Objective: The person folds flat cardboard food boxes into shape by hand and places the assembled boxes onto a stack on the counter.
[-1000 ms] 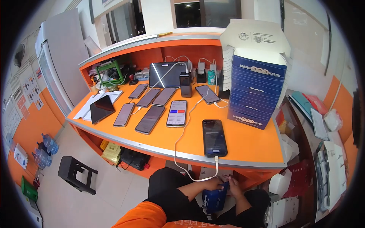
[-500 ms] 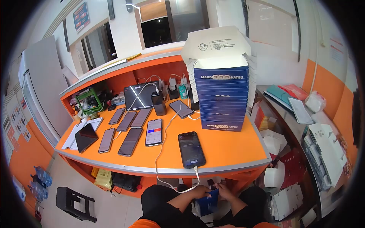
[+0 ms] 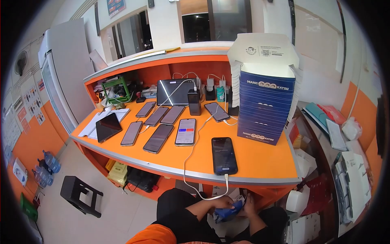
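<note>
Below the table's front edge, between the knees, is a blue folding carton [image 3: 227,214], tilted and partly hidden by my hands. My left hand [image 3: 223,202] is closed on its upper left side. At its right edge, my right hand [image 3: 249,205] has its fingers closed against the carton; a pale part shows between the hands. On the table above stands a tall stack of nested blue food boxes [image 3: 262,107] with white open lids. A dark phone [image 3: 224,156] with a white charging cable [image 3: 203,197] lies closest to my hands.
Several more phones [image 3: 157,138] lie on the orange table [image 3: 195,168], with a black tablet [image 3: 109,128] on papers and a larger tablet [image 3: 174,91] behind. A black stool [image 3: 81,193] stands left. Cartons and folders [image 3: 321,118] fill the right side.
My view has swung left, so the table appears farther right. The blue carton has gone from fairly upright to tilted between my hands.
</note>
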Demonstrator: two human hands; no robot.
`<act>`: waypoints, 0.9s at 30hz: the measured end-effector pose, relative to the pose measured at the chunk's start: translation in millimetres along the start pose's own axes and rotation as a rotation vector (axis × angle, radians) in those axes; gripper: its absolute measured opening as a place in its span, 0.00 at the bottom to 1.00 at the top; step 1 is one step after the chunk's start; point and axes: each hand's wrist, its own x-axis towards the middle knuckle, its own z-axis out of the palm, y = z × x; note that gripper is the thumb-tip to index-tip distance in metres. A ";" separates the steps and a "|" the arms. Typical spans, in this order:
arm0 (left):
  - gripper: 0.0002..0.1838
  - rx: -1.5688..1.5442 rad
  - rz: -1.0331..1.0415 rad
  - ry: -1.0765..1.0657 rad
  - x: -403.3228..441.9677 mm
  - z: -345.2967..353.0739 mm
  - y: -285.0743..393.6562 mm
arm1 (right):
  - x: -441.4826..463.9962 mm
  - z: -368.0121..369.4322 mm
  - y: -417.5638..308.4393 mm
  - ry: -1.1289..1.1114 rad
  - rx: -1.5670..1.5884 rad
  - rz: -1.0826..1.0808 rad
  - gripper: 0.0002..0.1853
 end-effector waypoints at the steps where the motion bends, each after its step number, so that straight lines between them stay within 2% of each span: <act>1: 0.26 -0.034 0.013 0.008 -1.1 0.2 0.5 | -1.2 0.0 -3.2 -0.006 0.020 -0.018 0.27; 2: 0.25 -0.068 0.026 0.016 -2.6 0.6 1.0 | -2.5 -0.3 -6.5 -0.012 0.040 -0.036 0.27; 5: 0.25 -0.204 -0.043 -0.023 -3.6 -0.8 0.8 | -4.6 -6.3 -14.3 -0.101 0.063 0.134 0.24; 8: 0.25 -0.498 -0.189 -0.068 -9.7 -7.6 4.5 | -6.7 -6.3 -19.5 -0.187 0.181 0.114 0.19; 11: 0.26 -0.772 -0.274 -0.081 -3.6 -3.4 -9.8 | -23.8 -3.8 -50.5 -0.307 0.153 -0.062 0.14; 14: 0.27 -0.943 -0.283 -0.104 1.9 -0.3 -16.9 | -35.2 -2.5 -62.6 -0.329 0.132 -0.037 0.17; 15: 0.28 -0.991 -0.280 -0.116 2.8 0.8 -17.4 | -35.3 -2.5 -62.1 -0.264 0.082 -0.011 0.17; 17: 0.28 -1.007 -0.298 -0.079 10.6 6.5 -26.5 | -33.5 -3.3 -53.4 -0.134 -0.017 0.044 0.17; 20: 0.27 -0.948 -0.291 -0.003 17.3 7.5 -35.4 | -27.0 -5.7 -42.1 -0.048 0.123 0.156 0.16; 21: 0.27 -0.915 -0.283 0.025 18.8 8.5 -37.2 | -26.8 -8.0 -37.6 -0.057 0.115 0.140 0.16; 24: 0.26 -0.975 -0.332 -0.065 15.0 2.7 -28.5 | -26.7 -13.7 -36.8 -0.101 0.094 0.113 0.14; 27: 0.26 -0.873 -0.323 -0.025 14.1 0.7 -18.8 | -21.7 -21.3 -37.6 -0.196 0.143 0.137 0.13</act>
